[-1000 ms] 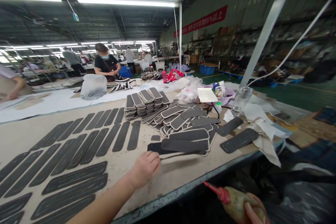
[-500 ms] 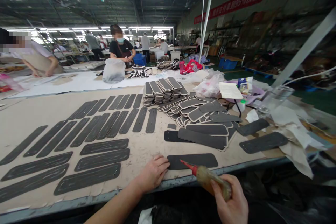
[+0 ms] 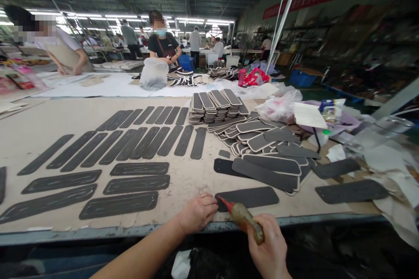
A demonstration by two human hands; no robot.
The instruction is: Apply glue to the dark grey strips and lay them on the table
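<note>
A dark oblong strip (image 3: 252,197) lies near the front edge of the brown worktable (image 3: 49,126). My left hand (image 3: 197,212) rests on the table at the strip's left end, fingers curled and pressing down beside it. My right hand (image 3: 270,250) is wrapped round a glue squeeze bottle (image 3: 242,217), whose red nozzle touches the strip's left end. To the left, flat rows of dark strips (image 3: 131,144) cover the table. Behind the strip sits a loose pile of white-edged strips (image 3: 265,157) and neat stacks of strips (image 3: 216,107).
Plastic bags (image 3: 281,107), paper (image 3: 307,115) and white scraps (image 3: 382,161) crowd the right end. A clear jar (image 3: 376,133) stands there too. A person in black (image 3: 162,43) and another person at far left (image 3: 55,48) work at the white table behind.
My left hand drew one strip from the pile to the front edge and now holds its end. My right hand brought the glue bottle up, nozzle onto the strip. The view swung left.
</note>
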